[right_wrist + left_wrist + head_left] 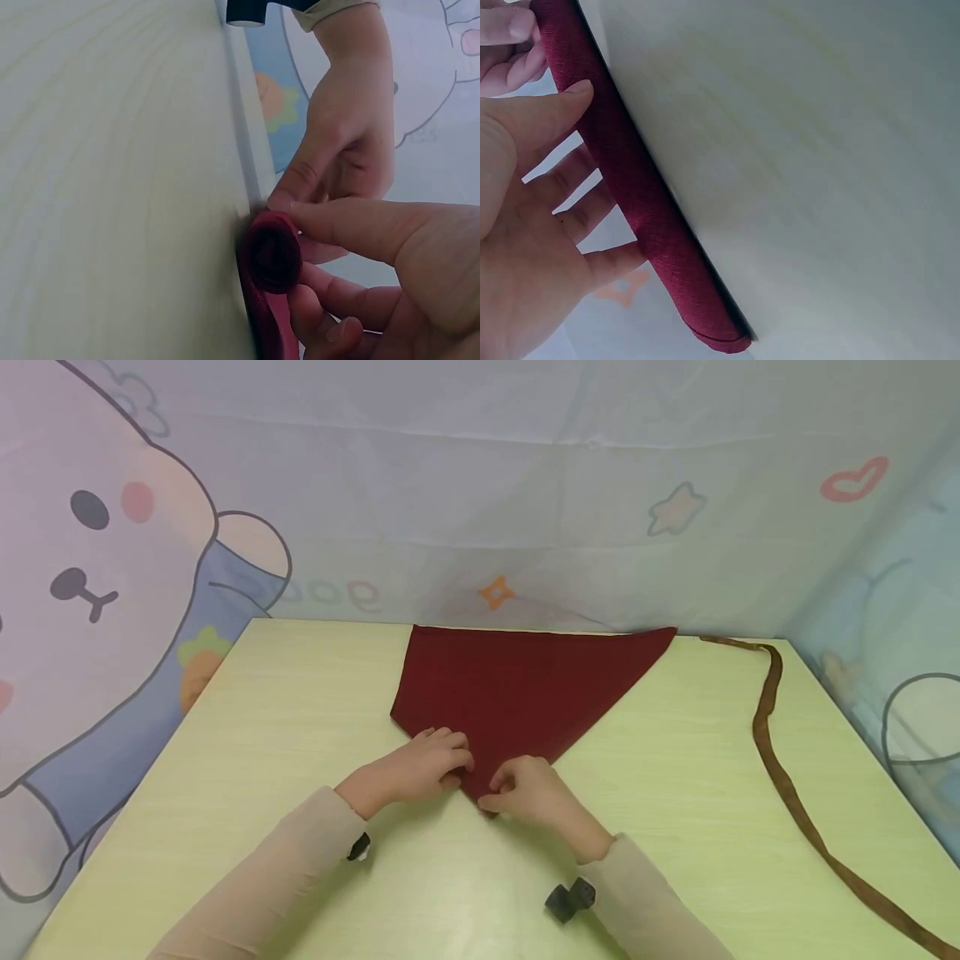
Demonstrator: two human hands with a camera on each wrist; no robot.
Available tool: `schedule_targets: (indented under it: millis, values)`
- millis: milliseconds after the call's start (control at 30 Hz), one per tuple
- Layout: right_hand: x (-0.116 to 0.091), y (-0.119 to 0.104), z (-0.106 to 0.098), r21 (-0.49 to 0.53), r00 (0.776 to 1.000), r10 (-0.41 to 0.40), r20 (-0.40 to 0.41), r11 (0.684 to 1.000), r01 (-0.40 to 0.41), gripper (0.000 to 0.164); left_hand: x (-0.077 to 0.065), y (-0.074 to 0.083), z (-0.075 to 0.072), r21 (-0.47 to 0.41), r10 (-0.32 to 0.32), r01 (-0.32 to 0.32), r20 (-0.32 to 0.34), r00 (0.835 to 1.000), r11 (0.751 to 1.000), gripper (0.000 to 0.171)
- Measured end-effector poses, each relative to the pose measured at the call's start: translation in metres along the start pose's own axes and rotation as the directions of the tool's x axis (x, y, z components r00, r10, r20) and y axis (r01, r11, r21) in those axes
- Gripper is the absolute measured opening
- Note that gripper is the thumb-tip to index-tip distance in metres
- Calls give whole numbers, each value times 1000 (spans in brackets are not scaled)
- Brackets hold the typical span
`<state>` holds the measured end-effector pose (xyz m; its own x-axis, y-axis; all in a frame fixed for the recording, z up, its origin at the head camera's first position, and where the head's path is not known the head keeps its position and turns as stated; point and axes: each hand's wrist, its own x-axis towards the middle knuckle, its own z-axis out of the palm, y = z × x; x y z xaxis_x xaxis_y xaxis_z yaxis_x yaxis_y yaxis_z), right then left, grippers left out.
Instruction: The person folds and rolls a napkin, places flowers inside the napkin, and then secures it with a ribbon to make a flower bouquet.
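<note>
A dark red cloth (517, 685) lies on the table, its near edge coming to a corner between both hands. Along that edge the fabric is rolled into a tube (649, 217), and the right wrist view shows its round, hollow end (271, 255). My left hand (422, 764) grips the roll left of the corner, thumb on the near side and fingers spread along the other. Close to the corner, my right hand (536, 789) pinches the end of the roll between thumb and curled fingers.
A long brown strap (787, 793) curves down the right side of the pale table (285, 710). Behind the table hangs a printed curtain (480, 493), close to the cloth's far edge. Small black devices (570, 900) sit at the sleeve cuffs.
</note>
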<state>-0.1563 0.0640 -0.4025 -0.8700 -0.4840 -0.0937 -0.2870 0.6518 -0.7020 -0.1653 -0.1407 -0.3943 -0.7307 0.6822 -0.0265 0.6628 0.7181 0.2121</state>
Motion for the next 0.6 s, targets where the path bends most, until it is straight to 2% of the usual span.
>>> schedule_targets:
  millis: [133,333,600]
  values:
    - [-1,1,1,-25,1000,-11,-15,1000,10,24,3,-2,2,14,11,-11,-6,1000,1000,16]
    - [0,4,1,-44,999,-27,-36,999,25,16,6,-2,3,31,5,-5,-20,1000,1000,18]
    - [3,9,-3,-11,1000,16,-27,1000,-16,16,11,-1,3,-73,-51,50,-7,999,996,16]
